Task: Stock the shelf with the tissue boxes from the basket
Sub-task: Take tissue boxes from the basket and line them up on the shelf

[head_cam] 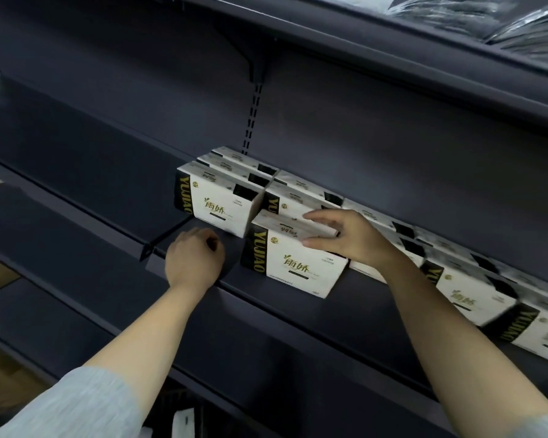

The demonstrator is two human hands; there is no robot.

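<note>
A white and black tissue box (295, 263) marked YUJIAO stands at the front of the dark shelf (298, 317). My right hand (345, 238) grips its top right end, fingers over the top and thumb on the front. My left hand (195, 257) hovers over the shelf left of that box, its fingers curled and holding nothing. Behind stand several more of the same boxes in rows, the leftmost front one (217, 200) just beyond my left hand. Others (475, 295) run along the shelf to the right, blurred. The basket is not in view.
The shelf's left part (76, 159) lies bare, with a joint gap (171, 232) near my left hand. A shelf above (393, 58) holds dark plastic-wrapped goods (503, 17). A lower shelf (60, 279) runs below. A bracket and slotted upright (253, 102) sit on the back panel.
</note>
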